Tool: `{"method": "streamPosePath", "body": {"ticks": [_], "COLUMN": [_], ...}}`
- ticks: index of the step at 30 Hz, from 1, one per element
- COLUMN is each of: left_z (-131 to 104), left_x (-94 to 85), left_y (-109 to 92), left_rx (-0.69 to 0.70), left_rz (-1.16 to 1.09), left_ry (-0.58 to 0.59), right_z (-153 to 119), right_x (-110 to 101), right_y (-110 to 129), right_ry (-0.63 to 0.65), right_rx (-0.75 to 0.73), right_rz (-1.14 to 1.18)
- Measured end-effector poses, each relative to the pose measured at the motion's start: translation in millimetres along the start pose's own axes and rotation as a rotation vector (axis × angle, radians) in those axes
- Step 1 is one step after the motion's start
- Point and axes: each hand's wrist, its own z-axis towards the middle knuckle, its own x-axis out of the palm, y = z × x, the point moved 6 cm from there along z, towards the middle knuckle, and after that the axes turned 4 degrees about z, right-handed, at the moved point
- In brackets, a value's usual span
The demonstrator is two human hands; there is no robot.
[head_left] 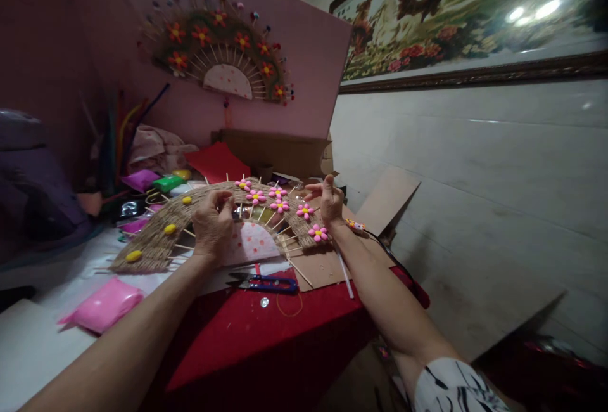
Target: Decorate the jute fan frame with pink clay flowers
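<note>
A half-round fan [156, 242] of twine-wrapped band on thin sticks lies before me, with a white, red-spotted centre [254, 242]. Pink flowers with yellow middles [280, 206] sit along its right half, and yellow ovals [170, 229] dot its left. My left hand [215, 222] is closed over the band near the middle, thumb and fingers pressed together; whatever lies beneath the fingertips is hidden. Above the band's right end, my right hand [329, 201] is raised with the thumb up and fingers apart, pointing left. I make out nothing held in it.
Blue-handled thread snips [263, 283] lie on the red cloth [223, 336] below the fan. A pink clay packet [105, 304] is at left; purple [141, 179] and green packets [168, 184] lie behind. A finished flowered fan [223, 51] hangs on the wall. Cardboard [323, 266] lies underneath at right.
</note>
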Motion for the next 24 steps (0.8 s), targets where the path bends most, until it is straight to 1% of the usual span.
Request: {"method": "streamPosePath", "body": {"ticks": [4, 8, 13, 17, 21, 24], "left_z": [0.2, -0.8, -1.7, -1.6, -1.1, -0.9], "left_x": [0.7, -0.6, -2.9, -4.1, -2.8, -1.6], "left_y": [2.2, -0.9, -5.2, -7.1, -3.6, -0.7], "left_rx": [-0.02, -0.021, -0.027, -0.015, -0.025, -0.039], "left_rz": [0.008, 0.024, 0.04, 0.063, 0.052, 0.038], "left_ry": [0.011, 0.024, 0.029, 0.023, 0.023, 0.019], "right_z": [0.5, 1.1, 0.7, 0.0, 0.4, 0.5], "right_x": [0.7, 2.8, 2.0, 4.3, 5.8, 5.5], "right_y": [-3.7, -7.7, -3.4, -2.3, -6.7, -6.7], "right_ry": [0.008, 0.043, 0.033, 0.067, 0.09, 0.09], "right_rx": [0.001, 0.012, -0.009, -0.007, 0.016, -0.001], "right_rz": [0.016, 0.006, -0.044, -0.037, -0.04, -0.05]}}
